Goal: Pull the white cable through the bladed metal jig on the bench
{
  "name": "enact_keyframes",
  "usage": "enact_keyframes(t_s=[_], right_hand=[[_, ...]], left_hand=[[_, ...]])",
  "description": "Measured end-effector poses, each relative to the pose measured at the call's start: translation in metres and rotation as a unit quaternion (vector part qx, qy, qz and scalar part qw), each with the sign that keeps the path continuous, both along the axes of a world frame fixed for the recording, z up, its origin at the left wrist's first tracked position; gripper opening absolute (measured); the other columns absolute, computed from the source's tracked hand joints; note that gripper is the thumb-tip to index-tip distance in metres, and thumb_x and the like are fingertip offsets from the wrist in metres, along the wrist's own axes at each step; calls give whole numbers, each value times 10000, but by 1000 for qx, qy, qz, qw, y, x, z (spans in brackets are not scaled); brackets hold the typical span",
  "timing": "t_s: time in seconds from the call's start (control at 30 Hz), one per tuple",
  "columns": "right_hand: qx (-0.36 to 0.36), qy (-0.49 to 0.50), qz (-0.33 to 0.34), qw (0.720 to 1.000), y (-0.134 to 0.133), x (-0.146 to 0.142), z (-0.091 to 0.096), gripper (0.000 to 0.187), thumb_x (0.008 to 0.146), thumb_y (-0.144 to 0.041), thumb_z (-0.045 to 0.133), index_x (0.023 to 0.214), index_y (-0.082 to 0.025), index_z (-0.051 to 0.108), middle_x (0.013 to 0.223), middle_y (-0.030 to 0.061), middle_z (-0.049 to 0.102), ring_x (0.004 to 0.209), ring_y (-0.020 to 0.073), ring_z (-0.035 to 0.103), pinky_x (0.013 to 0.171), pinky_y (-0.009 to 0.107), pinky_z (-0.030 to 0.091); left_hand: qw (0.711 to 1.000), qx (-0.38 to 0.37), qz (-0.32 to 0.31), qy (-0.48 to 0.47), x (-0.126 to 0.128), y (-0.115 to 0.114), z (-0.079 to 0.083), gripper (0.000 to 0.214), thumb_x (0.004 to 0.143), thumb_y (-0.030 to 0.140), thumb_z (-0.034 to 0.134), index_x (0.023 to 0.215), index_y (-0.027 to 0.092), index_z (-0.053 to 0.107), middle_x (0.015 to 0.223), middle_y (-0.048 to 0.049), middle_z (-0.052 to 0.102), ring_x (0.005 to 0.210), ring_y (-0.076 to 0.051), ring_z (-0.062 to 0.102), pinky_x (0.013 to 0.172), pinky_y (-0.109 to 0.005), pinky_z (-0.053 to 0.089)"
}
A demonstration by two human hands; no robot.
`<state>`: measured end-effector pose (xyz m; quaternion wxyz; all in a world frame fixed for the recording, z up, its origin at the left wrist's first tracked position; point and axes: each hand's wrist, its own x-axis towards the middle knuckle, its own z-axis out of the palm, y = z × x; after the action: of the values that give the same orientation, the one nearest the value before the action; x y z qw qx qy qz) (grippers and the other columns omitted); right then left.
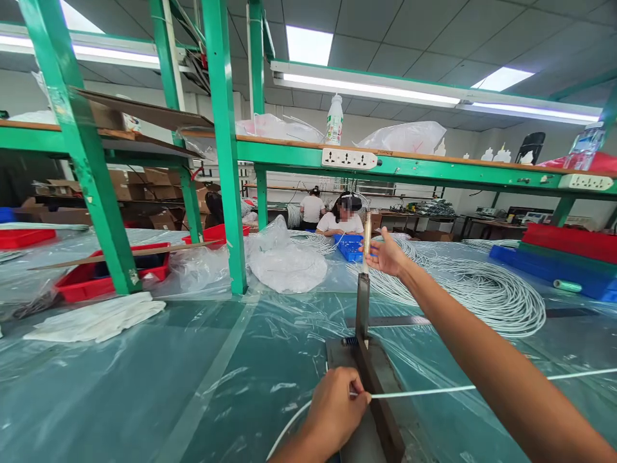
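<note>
My left hand (335,408) is closed in a pinch on a thin white cable (424,390), holding it against the metal base of a lever cutter (373,379) on the plastic-covered table. The cable runs off to the right edge. My right hand (388,255) reaches forward with its fingers curled round the raised wooden handle (367,235) of the cutter's lever arm (362,308), which stands nearly upright.
A big coil of white cable (486,292) lies to the right. Green rack posts (229,161) stand ahead, with red trays (96,273), plastic bags (284,260) and white cloth (96,318) to the left. Blue and red bins (563,257) sit far right. Other people sit at benches behind.
</note>
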<state>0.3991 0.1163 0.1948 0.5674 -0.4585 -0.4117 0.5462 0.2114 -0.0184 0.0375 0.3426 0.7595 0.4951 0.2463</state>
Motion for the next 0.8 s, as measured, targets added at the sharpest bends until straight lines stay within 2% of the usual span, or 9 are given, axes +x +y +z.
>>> enact_keyframes(t_s=[0.07,0.13,0.23,0.3,0.37,0.47,0.57,0.7,0.8], right_hand=[[-3,8,4,1000,-37,4,9,505,897,-523,218,808,-145,542,688,49,610,483,86,542,436,171,493],[-14,0,-2,1000,-83,5,12,341,907,-393,349,757,-155,542,682,40,620,476,77,551,438,151,498],[-25,-57,1,998,-155,4,1,66,816,-160,535,826,-155,600,833,59,659,545,87,595,477,144,516],[-59,-83,-6,995,-197,0,-15,269,730,-152,644,997,-176,615,975,73,652,612,112,618,484,148,516],[-125,-78,-32,989,-228,-7,-31,492,651,-236,734,1115,-218,573,1023,67,641,648,133,623,469,157,508],[-196,-51,-66,977,-253,-17,-50,636,605,-317,765,1184,-260,508,943,43,648,686,147,618,467,173,501],[-218,-20,-62,974,-263,-24,-61,592,647,-338,719,1184,-237,490,723,23,620,604,125,575,454,169,473],[-241,-10,39,970,-271,-29,-72,465,723,-264,584,1173,-203,483,396,-69,370,331,51,309,324,114,272],[-267,-35,38,962,-276,-32,-84,561,744,-279,513,1283,-226,367,370,-103,269,287,51,196,296,126,169]], left_hand=[[1000,10,-5,6,0,0,0,113,703,244,545,637,172,602,601,22,543,595,-119,467,549,-234,258],[1000,16,-9,5,0,0,0,113,706,241,548,631,172,597,583,30,521,584,-114,450,544,-233,245],[1000,24,-12,4,1,0,1,107,709,238,555,638,169,598,599,27,529,601,-117,460,551,-230,248],[999,30,-15,6,1,1,1,97,715,226,552,660,166,605,629,19,549,625,-122,478,562,-229,256],[999,39,-17,7,1,1,0,94,719,215,550,662,164,605,612,23,536,606,-119,470,558,-230,250],[999,48,-19,7,1,0,0,107,726,217,546,646,166,597,551,39,478,546,-109,422,535,-231,227],[998,53,-16,13,1,-1,0,105,726,212,545,646,168,598,540,41,463,535,-109,412,529,-230,223],[999,49,-11,18,1,-1,1,100,723,210,556,643,168,598,555,37,488,550,-110,438,529,-230,227],[999,48,-11,22,0,-1,3,117,727,219,557,623,170,584,540,43,475,541,-105,429,520,-232,218]])
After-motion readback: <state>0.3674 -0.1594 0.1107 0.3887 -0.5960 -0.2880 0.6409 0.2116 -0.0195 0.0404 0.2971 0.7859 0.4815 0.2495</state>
